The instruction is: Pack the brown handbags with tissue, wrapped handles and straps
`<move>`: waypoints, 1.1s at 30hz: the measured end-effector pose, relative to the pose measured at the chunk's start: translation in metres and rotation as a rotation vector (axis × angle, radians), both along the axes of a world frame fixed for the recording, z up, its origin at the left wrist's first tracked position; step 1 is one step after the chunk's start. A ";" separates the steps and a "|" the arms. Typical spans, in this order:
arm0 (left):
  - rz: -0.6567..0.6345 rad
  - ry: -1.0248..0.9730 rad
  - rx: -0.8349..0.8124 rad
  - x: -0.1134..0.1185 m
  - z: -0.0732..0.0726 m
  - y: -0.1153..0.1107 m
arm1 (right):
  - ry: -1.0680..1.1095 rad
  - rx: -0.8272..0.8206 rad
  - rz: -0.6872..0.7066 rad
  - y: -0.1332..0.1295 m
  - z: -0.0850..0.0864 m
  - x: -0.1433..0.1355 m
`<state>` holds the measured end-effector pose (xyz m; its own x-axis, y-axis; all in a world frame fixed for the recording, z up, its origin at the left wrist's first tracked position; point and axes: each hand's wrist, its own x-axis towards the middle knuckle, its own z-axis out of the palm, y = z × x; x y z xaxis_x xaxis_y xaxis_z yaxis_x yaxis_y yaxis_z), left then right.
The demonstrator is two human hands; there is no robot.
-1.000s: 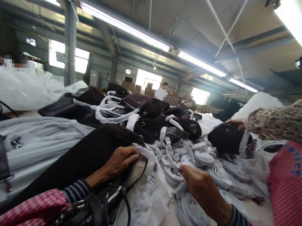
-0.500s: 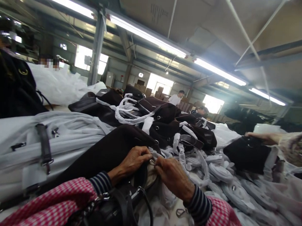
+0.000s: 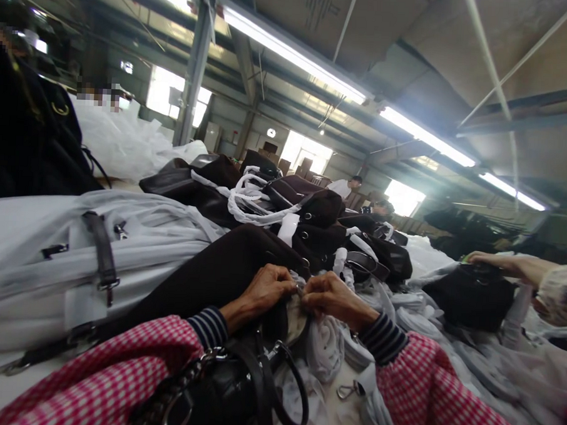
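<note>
The left hand (image 3: 262, 292) and right hand (image 3: 336, 300) are pinched closed at the dark, rounded fabric bag (image 3: 219, 269). We cannot tell on what.

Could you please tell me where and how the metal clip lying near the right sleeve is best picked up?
Probably pinch the metal clip by its frame, from above and the left: bare tabletop shows on that side, while a white-wrapped strap and the checked right sleeve crowd its right.

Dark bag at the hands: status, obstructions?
Left hand and right hand nearly meeting, what they pinch unclear. Dark bag lying by left hand. Black handbag below hands in view, not covering them.
</note>
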<state>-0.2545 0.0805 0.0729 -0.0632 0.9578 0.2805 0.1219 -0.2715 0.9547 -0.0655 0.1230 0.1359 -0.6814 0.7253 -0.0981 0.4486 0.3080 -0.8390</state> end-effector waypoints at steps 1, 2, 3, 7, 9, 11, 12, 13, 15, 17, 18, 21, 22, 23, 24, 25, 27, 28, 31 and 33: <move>0.004 -0.016 -0.014 0.000 -0.001 0.002 | 0.002 -0.020 0.002 0.000 0.001 0.000; 0.009 -0.031 -0.028 0.001 -0.003 0.003 | 0.004 -0.038 0.005 0.000 0.002 0.000; 0.013 -0.045 -0.041 0.001 -0.003 0.005 | 0.005 -0.053 0.006 0.000 0.004 0.000; 0.026 -0.084 -0.069 0.003 -0.005 0.006 | 0.022 -0.079 -0.009 -0.003 0.008 0.000; 0.028 -0.095 -0.074 0.002 -0.005 0.006 | 0.035 -0.076 -0.020 -0.005 0.007 0.001; 0.025 -0.104 -0.082 0.002 -0.005 0.005 | 0.046 -0.058 -0.032 -0.007 0.006 0.002; 0.022 -0.108 -0.085 0.002 -0.005 0.005 | 0.050 -0.049 -0.037 -0.007 0.005 0.002; 0.019 -0.111 -0.088 0.002 -0.005 0.005 | 0.056 -0.042 -0.041 -0.008 0.004 0.003; 0.015 -0.118 -0.092 0.002 -0.004 0.004 | 0.064 -0.040 -0.043 -0.009 0.003 0.003; 0.016 -0.124 -0.096 0.002 -0.003 0.003 | 0.067 -0.039 -0.043 -0.010 0.003 0.003; 0.017 -0.126 -0.097 0.002 -0.003 0.003 | 0.068 -0.036 -0.043 -0.010 0.003 0.003; 0.019 -0.131 -0.097 0.003 -0.001 0.000 | 0.081 -0.022 -0.057 -0.011 0.002 0.002; 0.019 -0.131 -0.096 0.003 0.000 0.000 | 0.086 -0.019 -0.063 -0.012 0.002 0.002; 0.019 -0.131 -0.093 0.003 0.001 -0.001 | 0.093 -0.015 -0.069 -0.012 0.001 0.003; 0.019 -0.130 -0.090 0.003 0.001 -0.002 | 0.100 -0.010 -0.074 -0.012 0.000 0.003; 0.018 -0.130 -0.088 0.003 0.002 -0.002 | 0.107 -0.002 -0.077 -0.013 -0.001 0.003; 0.017 -0.131 -0.084 0.003 0.002 -0.003 | 0.119 0.015 -0.077 -0.014 -0.002 0.005; 0.017 -0.131 -0.082 0.003 0.002 -0.003 | 0.124 0.019 -0.076 -0.014 -0.002 0.005; 0.014 -0.133 -0.081 0.003 0.003 -0.003 | 0.131 0.013 -0.076 -0.017 -0.001 0.005; 0.010 -0.134 -0.082 0.004 0.003 -0.003 | 0.125 0.008 -0.079 -0.018 0.000 0.004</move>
